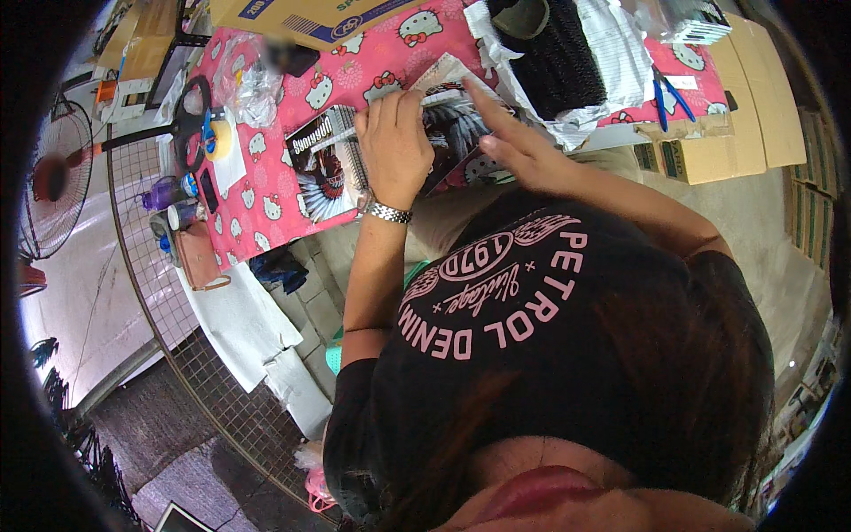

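Beneath my hands a glossy printed sheet [324, 182], mostly black and white with reddish-brown detail, lies near the front edge of the table. My left hand [394, 146], a silver watch on its wrist, rests palm down on it, fingers bent and pressed together over the sheet. My right hand [523, 146] is over the right part, its fingers stretched out straight and the thumb apart. Another dark printed part [452, 133] shows between the hands, with a pale flap above it. I cannot tell whether it is the same sheet.
A pink patterned cloth [257, 217] covers the table. Right of my hands, black textured goods [558, 62] lie on crumpled white paper, near blue-handled pliers [671, 99]. A tape roll [222, 142], clear plastic [253, 93] and a pink purse [199, 255] are left; a cardboard box [310, 19] sits behind.
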